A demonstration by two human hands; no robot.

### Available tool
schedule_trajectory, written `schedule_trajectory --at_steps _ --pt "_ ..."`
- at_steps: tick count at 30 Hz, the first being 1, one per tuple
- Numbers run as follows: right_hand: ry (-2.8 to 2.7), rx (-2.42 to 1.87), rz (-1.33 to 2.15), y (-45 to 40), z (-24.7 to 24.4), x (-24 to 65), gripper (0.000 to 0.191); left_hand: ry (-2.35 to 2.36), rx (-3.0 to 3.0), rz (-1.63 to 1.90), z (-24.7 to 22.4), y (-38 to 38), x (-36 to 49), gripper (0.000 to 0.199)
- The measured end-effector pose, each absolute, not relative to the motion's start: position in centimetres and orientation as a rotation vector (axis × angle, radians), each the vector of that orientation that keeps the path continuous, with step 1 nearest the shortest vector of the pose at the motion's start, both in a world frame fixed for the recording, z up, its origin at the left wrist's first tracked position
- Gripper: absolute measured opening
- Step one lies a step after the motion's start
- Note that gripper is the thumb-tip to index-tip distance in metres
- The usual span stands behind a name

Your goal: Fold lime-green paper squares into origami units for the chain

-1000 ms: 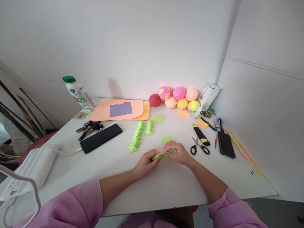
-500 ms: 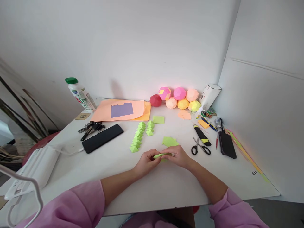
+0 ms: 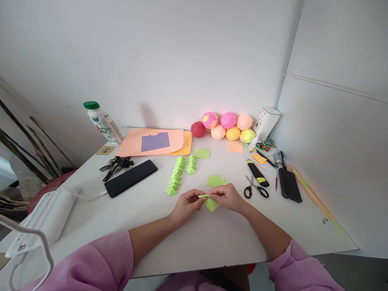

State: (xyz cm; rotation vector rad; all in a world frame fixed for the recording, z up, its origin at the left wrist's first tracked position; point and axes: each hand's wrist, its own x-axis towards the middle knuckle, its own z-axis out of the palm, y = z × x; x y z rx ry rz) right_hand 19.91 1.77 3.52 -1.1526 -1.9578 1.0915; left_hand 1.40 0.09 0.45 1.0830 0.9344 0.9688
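Note:
Between my two hands is a small folded piece of green paper [image 3: 203,196], seen nearly edge-on. My left hand [image 3: 187,205] pinches its left side, and my right hand [image 3: 226,197] pinches the right end. A green sheet [image 3: 212,204] lies on the table just beneath my fingers. Behind my right hand rest more green sheets [image 3: 216,180]. Folded green pieces stand in two rows to the left, a longer row [image 3: 175,177] and a shorter one [image 3: 191,165]. Another green rectangle [image 3: 202,153] lies beyond them.
Scissors [image 3: 256,187], a cutter [image 3: 257,173] and a phone [image 3: 289,185] lie right on the table [image 3: 194,250]. Paper balls [image 3: 228,120] line the wall. At left are keys [image 3: 117,165], a black slab [image 3: 131,178], orange sheets [image 3: 129,145] and a bottle [image 3: 104,125].
The green paper between my fingers now looks smaller and narrower. My fingertips have shifted on it, and more of the green sheet beneath shows.

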Motion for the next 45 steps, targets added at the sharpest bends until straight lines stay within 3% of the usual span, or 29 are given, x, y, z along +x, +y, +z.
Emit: schedule_trajectory --at_steps 33,45 --pt "-1.898 -1.18 1.229 2.2 4.2 20.6 0.026 0.947 1.127 1.09 1.3 -0.1 1.0 0.02" --pt "-1.896 -1.16 1.225 1.2 3.4 19.1 0.019 0.917 1.209 0.928 0.8 -0.3 1.5 0.023"
